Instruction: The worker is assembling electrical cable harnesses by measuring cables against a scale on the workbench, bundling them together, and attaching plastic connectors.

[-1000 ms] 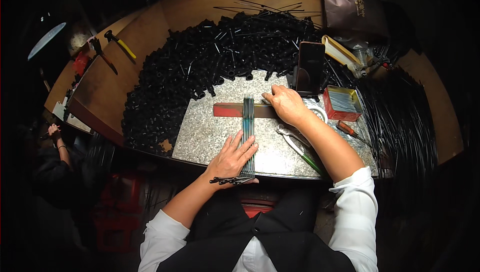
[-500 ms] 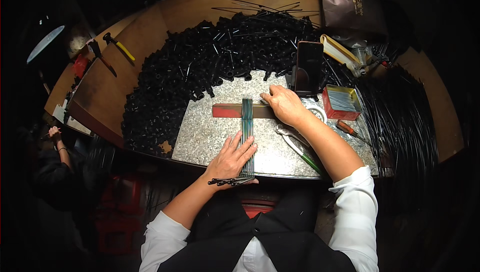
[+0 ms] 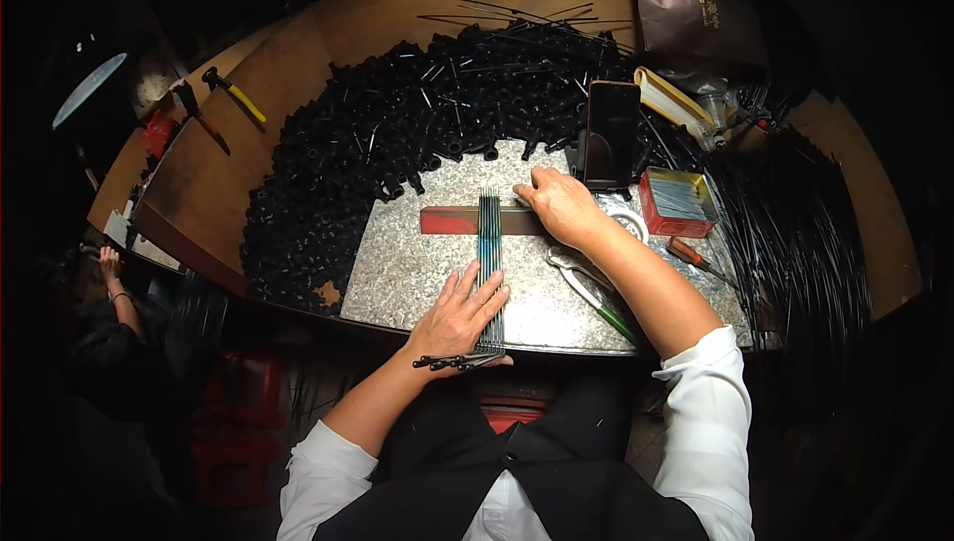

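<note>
A row of thin dark metal rods [image 3: 490,233] lies side by side, crossing a flat bar [image 3: 449,221] with a red left end. My left hand [image 3: 459,317] lies over their near part, fingers stretched across them and thumb tip showing below. The rods' black knobbed ends [image 3: 457,362] stick out by the table's front edge. Over the bar's right end is my right hand [image 3: 564,208], its fingers curled and pressed together. Whatever those fingers hold is hidden. Pliers with green handles [image 3: 591,295] lie below the right wrist, beside a white ring-shaped thing [image 3: 630,223].
Black tubular parts [image 3: 397,94] are heaped behind the speckled work plate [image 3: 397,273]. At right stand a phone [image 3: 611,134], a red box of thin pins [image 3: 679,203], a screwdriver [image 3: 696,255] and many black rods [image 3: 795,233]. Yellow-handled pincers [image 3: 236,96] hang on a board; a co-worker's hand [image 3: 110,265] is far left.
My hands and the rods stay nearly where they were; the whole view shifts very slightly. At far left the co-worker's hand has moved up a little and its fingers have changed position.
</note>
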The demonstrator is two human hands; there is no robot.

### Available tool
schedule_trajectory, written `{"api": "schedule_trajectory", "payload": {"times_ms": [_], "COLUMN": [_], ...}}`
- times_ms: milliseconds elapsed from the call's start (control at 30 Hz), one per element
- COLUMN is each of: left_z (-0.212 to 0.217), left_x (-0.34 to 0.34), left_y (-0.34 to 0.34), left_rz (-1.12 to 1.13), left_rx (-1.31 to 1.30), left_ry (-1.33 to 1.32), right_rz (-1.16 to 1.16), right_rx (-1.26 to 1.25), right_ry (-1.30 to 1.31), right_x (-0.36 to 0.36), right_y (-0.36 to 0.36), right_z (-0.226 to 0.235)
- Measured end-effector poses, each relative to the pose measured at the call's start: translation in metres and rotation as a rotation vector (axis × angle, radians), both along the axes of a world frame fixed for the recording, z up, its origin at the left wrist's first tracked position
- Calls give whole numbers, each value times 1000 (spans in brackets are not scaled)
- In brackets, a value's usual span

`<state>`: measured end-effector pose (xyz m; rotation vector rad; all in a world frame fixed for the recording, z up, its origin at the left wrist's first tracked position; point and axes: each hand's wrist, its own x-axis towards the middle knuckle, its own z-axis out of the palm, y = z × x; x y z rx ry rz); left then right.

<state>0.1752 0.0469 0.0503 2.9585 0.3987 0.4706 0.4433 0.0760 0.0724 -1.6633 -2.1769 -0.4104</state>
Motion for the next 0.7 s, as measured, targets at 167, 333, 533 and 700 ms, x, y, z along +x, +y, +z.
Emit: {"api": "schedule_trajectory", "payload": {"times_ms": [167, 333, 533, 700], "left_z": [-1, -1, -2, -5], "left_x": [1, 1, 2, 1], "left_y": [1, 1, 4, 6], "left_rz": [-3, 3, -3, -4], "left_rx": [-8, -14, -15, -9], "left_ry": [-1, 4, -3, -9], "right_rz": [2, 16, 20, 35], "right_rx": [-33, -25, -41, -16], "right_ry": [29, -7, -2, -2], "right_x": [1, 3, 3, 3], "right_y": [2, 7, 10, 13], "right_z": [-3, -3, 2, -3]}}
